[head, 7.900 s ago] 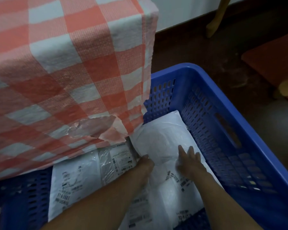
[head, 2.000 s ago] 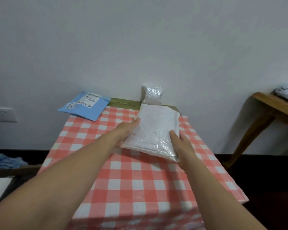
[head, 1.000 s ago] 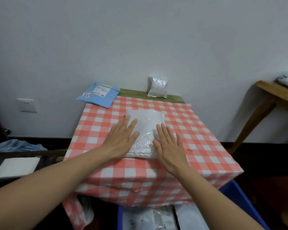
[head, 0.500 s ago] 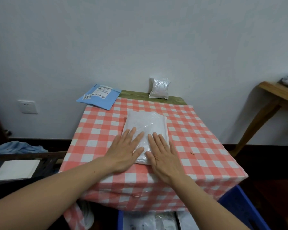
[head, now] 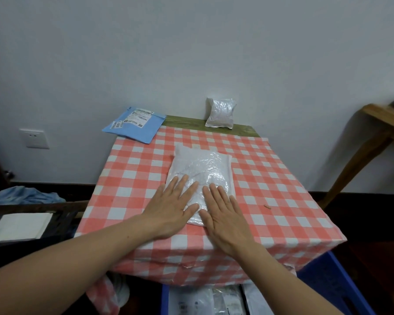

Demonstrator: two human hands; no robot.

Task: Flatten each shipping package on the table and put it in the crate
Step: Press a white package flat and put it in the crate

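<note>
Flattening the white package mid-frame, left grip and right grip press released, fingers straight; next likely: grasp it, lower into the crate.

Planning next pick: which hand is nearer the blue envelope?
Left. The left hand presses the white package, blue envelope beyond it at the far-left corner; right hand sits farther right.

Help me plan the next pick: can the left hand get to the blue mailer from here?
Likely yes. The blue mailer lies at the far left corner of the table, and only checked cloth separates it from the left hand, pressing flat on the white package.
</note>
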